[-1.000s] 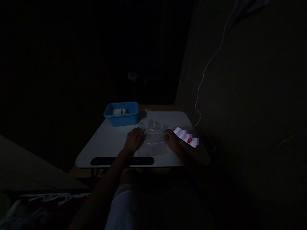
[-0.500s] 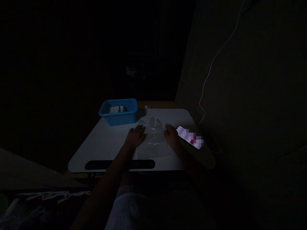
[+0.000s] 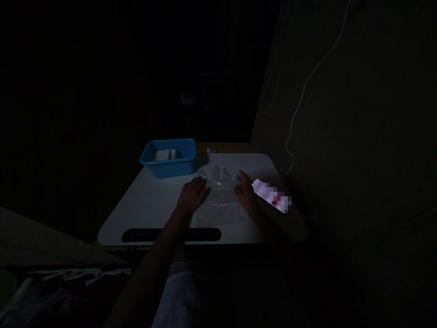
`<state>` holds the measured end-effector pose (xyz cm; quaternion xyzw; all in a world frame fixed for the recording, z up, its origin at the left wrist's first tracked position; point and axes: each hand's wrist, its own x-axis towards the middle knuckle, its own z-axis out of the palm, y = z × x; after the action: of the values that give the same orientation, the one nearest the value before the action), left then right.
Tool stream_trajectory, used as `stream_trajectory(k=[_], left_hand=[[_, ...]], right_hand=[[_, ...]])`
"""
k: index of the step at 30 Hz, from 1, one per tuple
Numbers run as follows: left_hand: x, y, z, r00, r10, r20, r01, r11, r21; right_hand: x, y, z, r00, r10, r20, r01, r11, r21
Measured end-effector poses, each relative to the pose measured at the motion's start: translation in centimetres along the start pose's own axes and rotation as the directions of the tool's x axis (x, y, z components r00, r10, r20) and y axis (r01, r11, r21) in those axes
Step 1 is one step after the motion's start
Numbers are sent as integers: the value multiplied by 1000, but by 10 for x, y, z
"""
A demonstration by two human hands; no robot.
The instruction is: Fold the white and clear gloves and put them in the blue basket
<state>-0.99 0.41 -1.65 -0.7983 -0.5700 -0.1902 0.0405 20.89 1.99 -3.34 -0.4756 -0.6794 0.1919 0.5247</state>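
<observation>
A clear plastic disposable glove (image 3: 221,207) lies flat on the white folding table (image 3: 143,200), its finger parts pointing away from me and its cuff towards me. My left hand (image 3: 194,193) rests on the glove's left edge, fingers stretched out and holding nothing. At the glove's right edge is my right hand (image 3: 244,191), with its fingers apart and the index finger raised near the glove's outermost finger. The dim light hides whether the right fingertips touch the film.
A blue plastic basket (image 3: 174,169) with whitish contents stands at the table's back left. A lit phone (image 3: 268,193) lies right of my right hand. A black slot (image 3: 201,234) runs along the front edge. A white cable (image 3: 298,102) hangs along the right wall.
My right hand's fingers have spread, and its index finger has lifted from the glove's upper right corner. My left hand stays almost in place on the glove's left edge.
</observation>
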Motion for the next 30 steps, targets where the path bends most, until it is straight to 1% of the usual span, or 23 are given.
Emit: stream_trajectory(k=[2, 5, 7, 9, 12, 15, 18, 22, 26, 30], left_hand=[[0, -3, 4, 998, 23, -51, -25, 999, -39], [0, -8, 11, 995, 33, -92, -39, 997, -60], [0, -10, 14, 993, 46, -108, -53, 997, -60], [0, -10, 14, 992, 60, -115, -67, 996, -58], [0, -7, 10, 995, 46, -90, -51, 998, -47], [-1, -2, 3, 999, 22, -47, -23, 999, -33], [-2, 1, -2, 1000, 5, -20, -5, 1000, -13], [-2, 4, -5, 1000, 7, 3, -7, 1000, 8], [-2, 5, -6, 999, 1, 43, -3, 999, 41], [-2, 6, -7, 996, -6, 94, -2, 997, 83]], right_hand=[[0, -2, 0, 1000, -1, 25, -1, 998, 68], [-1, -6, 0, 996, -2, 88, -11, 989, 147], [-2, -9, -1, 992, -1, 128, -21, 985, 174], [-2, -10, -1, 990, 0, 140, -24, 985, 169], [-2, -10, -2, 991, -3, 137, -9, 996, 85], [-2, -10, -3, 989, -65, 135, 76, 994, -78], [-1, -9, -3, 981, -126, 145, 160, 954, -255], [1, -6, -1, 978, -106, 178, 171, 898, -406], [3, -6, -1, 963, -131, 235, 233, 843, -485], [3, -11, -4, 929, -174, 327, 315, 835, -451]])
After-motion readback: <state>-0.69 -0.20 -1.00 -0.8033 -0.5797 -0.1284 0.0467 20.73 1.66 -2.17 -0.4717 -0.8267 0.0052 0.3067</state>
